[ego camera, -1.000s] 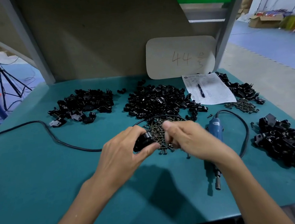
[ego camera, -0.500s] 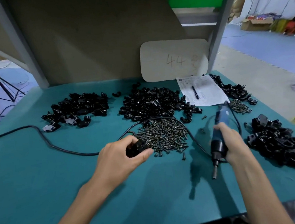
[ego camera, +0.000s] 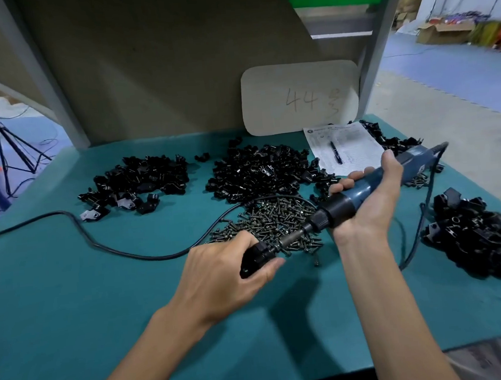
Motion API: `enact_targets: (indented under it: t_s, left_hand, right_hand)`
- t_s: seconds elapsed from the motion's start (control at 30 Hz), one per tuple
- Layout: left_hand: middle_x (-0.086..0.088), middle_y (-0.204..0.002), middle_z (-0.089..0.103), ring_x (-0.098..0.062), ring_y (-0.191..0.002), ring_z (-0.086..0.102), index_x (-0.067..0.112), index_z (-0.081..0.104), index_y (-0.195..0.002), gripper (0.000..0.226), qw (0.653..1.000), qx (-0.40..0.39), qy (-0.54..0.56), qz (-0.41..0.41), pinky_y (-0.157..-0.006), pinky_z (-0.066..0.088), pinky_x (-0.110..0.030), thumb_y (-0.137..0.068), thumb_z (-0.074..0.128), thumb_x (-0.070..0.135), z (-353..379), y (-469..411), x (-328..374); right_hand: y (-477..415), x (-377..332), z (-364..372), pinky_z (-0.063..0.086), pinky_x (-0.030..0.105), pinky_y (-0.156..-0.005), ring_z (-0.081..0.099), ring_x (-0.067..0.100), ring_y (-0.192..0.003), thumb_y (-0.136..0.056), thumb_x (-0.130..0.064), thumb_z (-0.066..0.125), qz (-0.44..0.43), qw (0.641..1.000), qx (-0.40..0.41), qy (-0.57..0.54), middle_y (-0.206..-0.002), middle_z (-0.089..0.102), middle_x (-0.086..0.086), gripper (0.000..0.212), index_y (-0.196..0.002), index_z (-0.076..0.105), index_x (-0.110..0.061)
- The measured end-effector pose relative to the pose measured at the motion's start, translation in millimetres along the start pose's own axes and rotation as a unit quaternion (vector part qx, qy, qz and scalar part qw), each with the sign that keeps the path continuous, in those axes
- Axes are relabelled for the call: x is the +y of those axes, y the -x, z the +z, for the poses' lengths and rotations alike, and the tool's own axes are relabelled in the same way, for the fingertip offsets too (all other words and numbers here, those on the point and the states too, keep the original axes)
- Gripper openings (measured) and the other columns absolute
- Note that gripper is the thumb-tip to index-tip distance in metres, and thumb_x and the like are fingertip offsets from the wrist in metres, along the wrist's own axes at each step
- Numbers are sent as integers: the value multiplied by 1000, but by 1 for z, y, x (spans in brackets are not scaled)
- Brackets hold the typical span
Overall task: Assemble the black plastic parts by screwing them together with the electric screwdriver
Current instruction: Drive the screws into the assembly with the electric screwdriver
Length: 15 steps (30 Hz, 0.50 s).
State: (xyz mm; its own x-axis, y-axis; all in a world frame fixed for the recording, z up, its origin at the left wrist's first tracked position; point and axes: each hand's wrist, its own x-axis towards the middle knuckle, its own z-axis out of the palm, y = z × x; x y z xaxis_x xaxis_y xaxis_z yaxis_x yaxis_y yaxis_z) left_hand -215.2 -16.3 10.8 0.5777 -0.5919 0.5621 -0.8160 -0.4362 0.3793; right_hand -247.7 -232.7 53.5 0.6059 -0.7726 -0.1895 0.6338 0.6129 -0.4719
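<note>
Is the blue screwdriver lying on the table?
No, the right hand holds the blue screwdriver up, its tip at the black part in the left hand.

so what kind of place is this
Most likely a factory assembly bench: heaps of black plastic parts and a pile of screws on the table, an electric screwdriver in the right hand, cartons behind.
</note>
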Motion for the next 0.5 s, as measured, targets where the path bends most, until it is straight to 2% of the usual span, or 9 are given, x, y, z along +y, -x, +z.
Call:
enact_targets:
  t_s: [0.17, 0.3, 0.5]
  left_hand:
    - [15, -54, 45, -11, -49, 42, 28, 53, -80, 41, 999, -34, 8, -31, -49, 43, -32, -84, 52, 68, -1, 1, 1]
    - [5, -59, 55, -18, -58, 52, 26, 50, -81, 52, 990, -101, 49, -84, -58, 45, -36, -79, 43, 78, 0, 3, 1]
    - [5, -56, 50, -17, -56, 48, 30, 44, -77, 44, 986, -136, 55, -81, -53, 33, -30, -83, 52, 72, -2, 2, 1]
  right_hand:
    - [3, 5, 0, 47, 23, -48, 51, 11, -50, -87, -40, 74, -9, 1000, -16, 1, -66, 54, -4, 30, -83, 53, -19]
    - [4, 7, -2, 46, 24, -48, 49, 12, -51, -89, -40, 71, -13, 1000, -25, 1, -66, 52, -2, 30, -86, 51, -18]
    - [3, 10, -6, 44, 23, -46, 47, 11, -50, -90, -36, 67, -12, 1000, -19, 8, -65, 50, -3, 26, -86, 48, -18]
